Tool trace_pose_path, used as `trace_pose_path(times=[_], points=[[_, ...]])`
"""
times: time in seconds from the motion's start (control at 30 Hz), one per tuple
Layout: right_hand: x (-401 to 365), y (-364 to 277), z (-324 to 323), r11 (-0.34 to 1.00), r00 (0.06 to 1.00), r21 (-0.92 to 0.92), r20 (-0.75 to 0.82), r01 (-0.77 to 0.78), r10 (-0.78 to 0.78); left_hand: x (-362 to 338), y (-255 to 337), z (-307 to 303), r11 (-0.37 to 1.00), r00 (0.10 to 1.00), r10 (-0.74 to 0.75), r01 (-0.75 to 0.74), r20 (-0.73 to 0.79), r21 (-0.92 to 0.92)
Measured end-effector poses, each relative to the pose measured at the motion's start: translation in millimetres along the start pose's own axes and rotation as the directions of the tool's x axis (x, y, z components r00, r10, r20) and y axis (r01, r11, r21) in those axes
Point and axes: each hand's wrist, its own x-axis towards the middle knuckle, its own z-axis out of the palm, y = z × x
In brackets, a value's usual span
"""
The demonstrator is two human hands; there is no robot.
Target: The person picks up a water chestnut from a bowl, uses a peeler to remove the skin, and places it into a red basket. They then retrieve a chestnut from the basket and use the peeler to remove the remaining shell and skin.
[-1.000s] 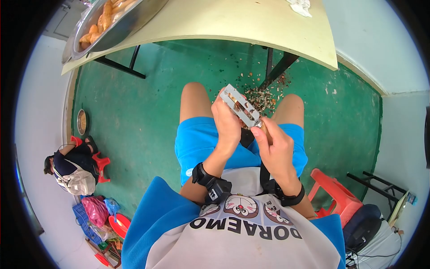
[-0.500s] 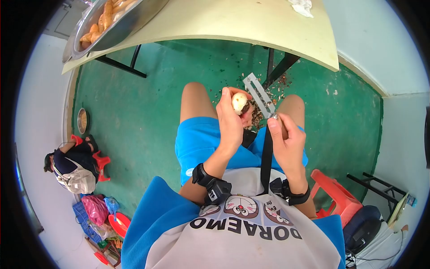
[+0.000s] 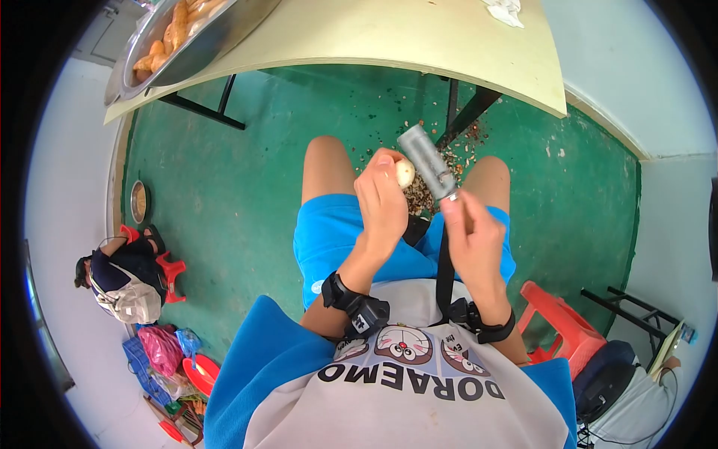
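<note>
My left hand is closed around a small round, pale, peeled vegetable that looks like a water chestnut; its white top pokes out beside the fingers and the rest is hidden. In my right hand is a metal peeler, pinched near the base of its wide slotted blade. The blade points up and away from me, blurred by motion. It stands just right of the water chestnut, with a small gap between them. Brown and white peelings lie on the floor between my knees.
Ahead is a pale table with a metal basin of orange-brown roots and a crumpled tissue. Another person sits at left near a metal bowl and bags. A red stool stands at right.
My left hand has turned the water chestnut over, so its dark-skinned side no longer shows. The peeler has rotated, its blade now appearing broader and nearer the water chestnut.
</note>
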Motion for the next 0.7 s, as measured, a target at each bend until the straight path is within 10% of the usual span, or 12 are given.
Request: trace_pose_path(times=[0.13, 0.23, 0.7], points=[[6.9, 1.0, -10.6, 0.982, 0.985, 0.108, -0.052, -0.156, 0.163, -1.7, 14.0, -1.3, 0.992, 0.997, -0.062, 0.065, 0.035, -0.109], [3.2, 0.4, -7.4, 0.984, 0.992, 0.138, -0.044, -0.112, 0.119, 5.7, 19.6, -2.7, 0.575, 0.834, -0.374, 0.551, 0.405, -0.604], [-6.8, 1.6, 7.9, 0.998, 0.999, 0.056, 0.014, 0.031, -0.032, -2.2, 16.5, 0.1, 0.783, 0.881, -0.359, 0.464, 0.309, -0.414]])
